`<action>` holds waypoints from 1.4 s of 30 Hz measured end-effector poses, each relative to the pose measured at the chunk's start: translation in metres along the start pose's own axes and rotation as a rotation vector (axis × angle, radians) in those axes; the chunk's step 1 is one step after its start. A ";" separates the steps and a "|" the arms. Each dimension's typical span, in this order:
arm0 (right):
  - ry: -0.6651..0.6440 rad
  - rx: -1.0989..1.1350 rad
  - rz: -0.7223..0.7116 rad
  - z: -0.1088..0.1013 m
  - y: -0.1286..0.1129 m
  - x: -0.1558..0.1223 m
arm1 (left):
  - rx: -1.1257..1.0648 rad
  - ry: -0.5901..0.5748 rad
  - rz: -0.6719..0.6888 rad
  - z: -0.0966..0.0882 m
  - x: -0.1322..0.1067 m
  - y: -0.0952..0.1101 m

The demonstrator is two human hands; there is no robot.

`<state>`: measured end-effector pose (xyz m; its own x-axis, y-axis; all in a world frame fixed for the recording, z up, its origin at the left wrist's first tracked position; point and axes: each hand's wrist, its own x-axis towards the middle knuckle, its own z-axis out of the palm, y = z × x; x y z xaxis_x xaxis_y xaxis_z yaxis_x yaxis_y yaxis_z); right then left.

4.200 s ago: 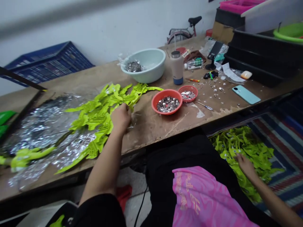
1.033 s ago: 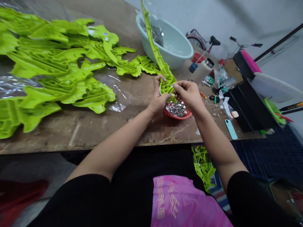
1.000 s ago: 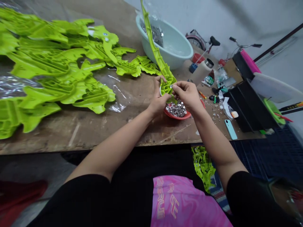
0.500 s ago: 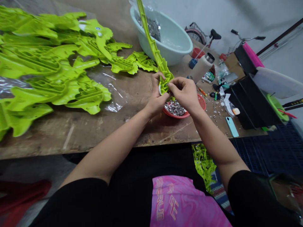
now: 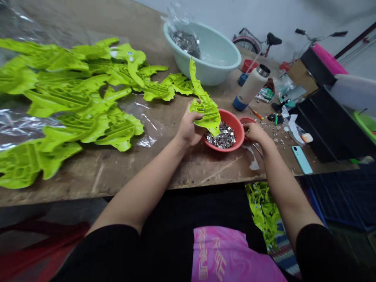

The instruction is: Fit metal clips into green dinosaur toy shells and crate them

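Observation:
My left hand (image 5: 189,127) grips a lime green moulded plastic piece (image 5: 207,111) with a jagged, leaf-like outline, holding it upright above a large red bowl (image 5: 237,125). Silver metal studs (image 5: 221,136) fill that bowl. My right hand (image 5: 255,133) lies to the right, its fingertips at a small red bowl (image 5: 247,120) that they mostly hide. Whether those fingers pinch anything is too small to tell. Many similar lime green pieces (image 5: 76,90) lie in a heap on plastic sheeting (image 5: 141,117) to the left.
A pale green basin (image 5: 202,55) holding a bag of silver pieces stands behind the bowls. Right of them are a steel-topped bottle (image 5: 251,88), scattered studs (image 5: 279,137), a phone (image 5: 302,159) and black stacked trays (image 5: 320,125). More green pieces (image 5: 261,211) lie on the floor.
My right hand has left the green piece and moved right to the small red bowl. The piece now tilts lower, and the view has shifted slightly.

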<state>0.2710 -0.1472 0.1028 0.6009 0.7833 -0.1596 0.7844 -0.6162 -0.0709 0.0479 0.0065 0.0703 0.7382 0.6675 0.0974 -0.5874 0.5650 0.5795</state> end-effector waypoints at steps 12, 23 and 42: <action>0.272 0.392 -0.099 -0.006 0.031 0.009 | 0.188 -0.046 -0.039 0.007 -0.011 0.005; 0.122 1.168 -0.553 -0.016 -0.053 -0.046 | 0.317 -0.297 -0.176 -0.003 -0.014 0.002; 0.122 1.199 -0.590 -0.039 -0.092 -0.044 | 0.207 -0.423 -0.419 -0.021 -0.006 0.007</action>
<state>0.1784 -0.1222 0.1551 0.2806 0.9190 0.2772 0.3490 0.1713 -0.9213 0.0319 0.0164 0.0571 0.9839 0.1367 0.1152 -0.1749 0.6031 0.7782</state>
